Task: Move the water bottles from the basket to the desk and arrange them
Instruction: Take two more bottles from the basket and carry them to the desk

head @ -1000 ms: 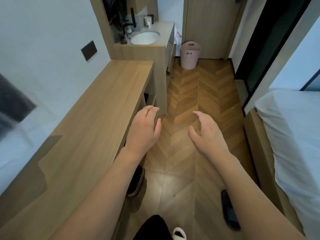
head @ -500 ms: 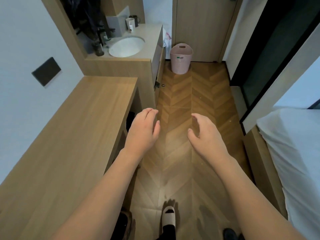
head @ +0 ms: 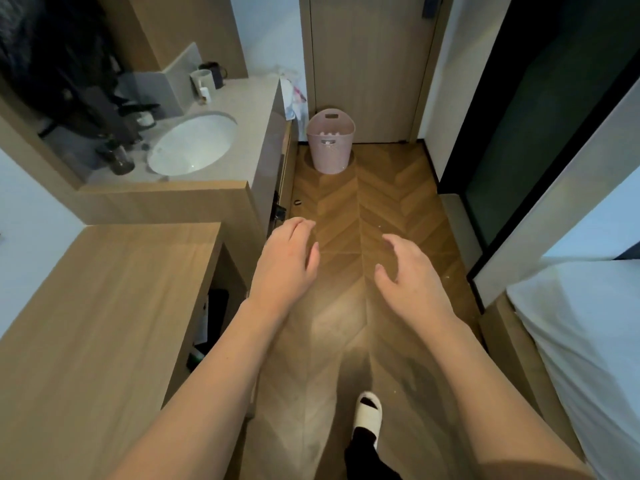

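Note:
A pink plastic basket (head: 330,144) stands on the wooden floor at the far end of the passage, in front of a closed door. White bottle caps (head: 328,134) show just inside its rim. The long wooden desk (head: 97,306) runs along the left wall with a bare top. My left hand (head: 284,265) and my right hand (head: 412,271) are held out in front of me above the floor, fingers relaxed and slightly curved, holding nothing. Both are well short of the basket.
A washbasin counter (head: 242,133) with a sink, cups and a dark faucet stands beyond the desk on the left. A bed with white sheets (head: 585,341) lies on the right. A dark glass partition (head: 540,133) lines the right wall. My slippered foot (head: 369,410) is on the floor.
The view has advanced down the passage; the basket and washbasin are closer and larger. My hands keep the same outstretched pose. A slippered foot has stepped forward.

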`<action>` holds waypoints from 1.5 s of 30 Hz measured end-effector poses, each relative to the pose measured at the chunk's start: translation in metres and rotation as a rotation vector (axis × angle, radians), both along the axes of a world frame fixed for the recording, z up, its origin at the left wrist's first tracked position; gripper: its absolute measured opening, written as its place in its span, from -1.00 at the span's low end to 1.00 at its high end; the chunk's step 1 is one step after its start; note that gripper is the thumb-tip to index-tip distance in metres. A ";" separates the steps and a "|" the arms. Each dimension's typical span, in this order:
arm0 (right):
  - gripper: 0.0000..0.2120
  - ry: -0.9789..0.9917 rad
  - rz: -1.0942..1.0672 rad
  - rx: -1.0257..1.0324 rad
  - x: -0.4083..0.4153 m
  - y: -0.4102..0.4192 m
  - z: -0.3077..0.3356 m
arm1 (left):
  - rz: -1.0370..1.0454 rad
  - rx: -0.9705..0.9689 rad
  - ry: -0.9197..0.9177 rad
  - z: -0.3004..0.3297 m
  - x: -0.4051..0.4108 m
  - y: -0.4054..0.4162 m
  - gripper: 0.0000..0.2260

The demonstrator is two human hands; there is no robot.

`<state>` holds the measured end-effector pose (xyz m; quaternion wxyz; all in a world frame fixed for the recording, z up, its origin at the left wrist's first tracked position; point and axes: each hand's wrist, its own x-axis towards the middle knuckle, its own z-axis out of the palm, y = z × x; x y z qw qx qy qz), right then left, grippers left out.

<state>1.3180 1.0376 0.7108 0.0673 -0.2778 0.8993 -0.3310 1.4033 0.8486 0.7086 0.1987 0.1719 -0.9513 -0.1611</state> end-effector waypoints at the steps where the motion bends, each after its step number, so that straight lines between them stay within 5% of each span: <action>1: -0.48 0.000 -0.001 -0.009 -0.022 -0.006 0.000 | 0.002 -0.001 0.002 0.001 -0.021 -0.006 -0.66; 45: -0.50 0.036 -0.050 -0.024 -0.871 -0.321 0.011 | -0.082 -0.001 0.046 0.011 -0.870 -0.333 -0.67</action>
